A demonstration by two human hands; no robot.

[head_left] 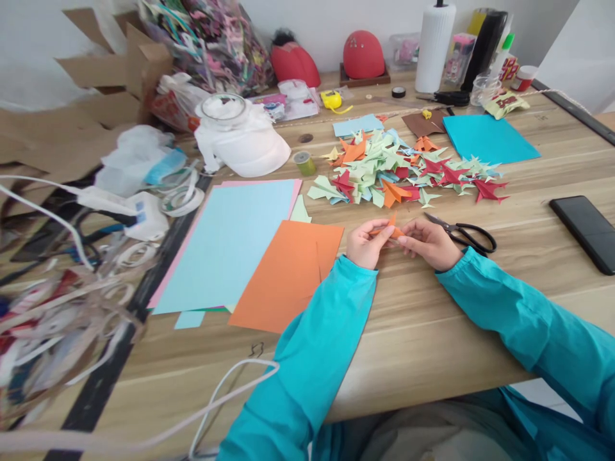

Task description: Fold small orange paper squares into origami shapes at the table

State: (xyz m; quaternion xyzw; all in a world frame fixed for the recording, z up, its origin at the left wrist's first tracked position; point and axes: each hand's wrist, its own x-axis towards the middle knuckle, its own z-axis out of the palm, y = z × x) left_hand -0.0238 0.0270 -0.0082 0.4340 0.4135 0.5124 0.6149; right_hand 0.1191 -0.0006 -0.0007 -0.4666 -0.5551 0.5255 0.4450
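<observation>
Between my fingertips is a small folded piece of orange paper [394, 232], its pointed tip sticking upward. My left hand [368, 243] pinches it from the left, and my right hand [430, 243] pinches its right side. Just beyond my hands lies a heap of folded paper shapes [375, 166] in pale green, red, orange and light blue. Black-handled scissors [473, 238] rest beside my right hand, their blades partly behind it. An orange paper sheet [283, 275] lies under and left of my left forearm, with a cut line in it.
Light blue sheets [225, 237] lie at left over pink ones. A phone [586, 232] is at the right. Turquoise paper [490, 137], a yellow tape measure [331, 99] and a white bottle [435, 48] stand farther back. Cables and scraps [62, 320] crowd the left; a white cord [230, 374] crosses the front.
</observation>
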